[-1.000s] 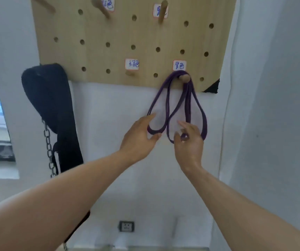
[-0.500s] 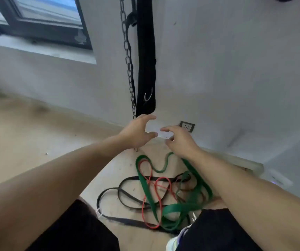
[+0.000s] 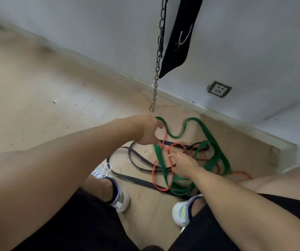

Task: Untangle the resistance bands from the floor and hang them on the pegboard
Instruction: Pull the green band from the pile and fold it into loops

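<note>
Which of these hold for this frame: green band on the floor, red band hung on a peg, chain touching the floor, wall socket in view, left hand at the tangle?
1. The wide green rubber band lies on the floor. True.
2. The thin red rubber band hangs on a peg. False: it lies tangled with the green band and the flat black band on the floor.
3. The steel chain rests on the floor. False: its clip hangs above it.
4. A wall socket is visible. True.
5. The left hand reaches the tangle. True; the right hand too.
</note>
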`<state>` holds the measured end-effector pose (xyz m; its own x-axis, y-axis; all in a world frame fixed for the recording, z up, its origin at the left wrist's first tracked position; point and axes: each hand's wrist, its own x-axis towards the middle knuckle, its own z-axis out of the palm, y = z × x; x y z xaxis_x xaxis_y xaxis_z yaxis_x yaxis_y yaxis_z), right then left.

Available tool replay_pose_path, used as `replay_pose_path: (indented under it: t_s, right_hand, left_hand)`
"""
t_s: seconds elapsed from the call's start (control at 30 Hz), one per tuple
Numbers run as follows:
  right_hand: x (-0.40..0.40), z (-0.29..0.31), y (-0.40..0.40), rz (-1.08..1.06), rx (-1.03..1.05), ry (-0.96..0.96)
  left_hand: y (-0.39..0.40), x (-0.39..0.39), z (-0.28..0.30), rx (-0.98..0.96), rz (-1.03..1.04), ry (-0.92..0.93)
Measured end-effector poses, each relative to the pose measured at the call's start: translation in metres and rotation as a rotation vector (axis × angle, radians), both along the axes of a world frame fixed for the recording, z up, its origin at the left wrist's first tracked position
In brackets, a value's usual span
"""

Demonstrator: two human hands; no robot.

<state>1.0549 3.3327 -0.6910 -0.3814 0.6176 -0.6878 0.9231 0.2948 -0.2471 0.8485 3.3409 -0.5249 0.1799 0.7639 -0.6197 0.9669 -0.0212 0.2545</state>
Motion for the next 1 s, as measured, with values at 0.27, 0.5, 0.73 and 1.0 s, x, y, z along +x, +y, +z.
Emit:
replay_pose_path:
  t_s: [0.27,0.5,0.73,1.0]
  right_hand:
    - [0.022,-0.036,-0.010,0.029,-0.156,-0.402]
    - [0.025,-0.040,-0.010,0.095,-0.217,-0.475]
    - [0.030,-0.043,-0.018,0.060,-0.276,-0.419]
    - [0.025,-0.031,-0.016,0.075,-0.131,-0.348]
  left_hand:
    - [0.006,0.000,0.002,-0.045,-0.056,0.023]
    - [0.011,0.005,0.006,0.022,-0.110,0.019]
    - [0.007,0.015,0.015,0.013,-0.129,-0.002]
    - [0.012,0.018,0.016,0.026,-0.143,0.017]
